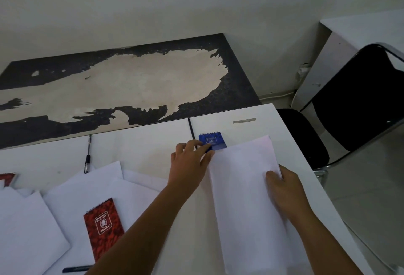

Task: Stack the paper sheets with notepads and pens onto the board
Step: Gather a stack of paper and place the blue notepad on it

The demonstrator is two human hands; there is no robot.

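Note:
A dark board (236, 78) with a large peeled pale patch lies at the back of the white table (142, 141). My right hand (284, 189) holds the right edge of a white paper sheet (244, 187). My left hand (190, 163) grips the lower left corner of a blue spiral notepad (213, 140) at the sheet's top left. A thin black pen (192, 131) lies just left of the notepad. Loose paper sheets (87, 189) lie to the left, with a red notepad (103, 226) on them. Another black pen (88, 154) lies above them.
A second red notepad (7, 178) shows at the left edge. A dark pen (76, 268) lies at the bottom edge. A black chair (360, 99) stands right of the table, next to a white cabinet (349, 34). A grey tape strip (244, 120) is stuck near the table's far right corner.

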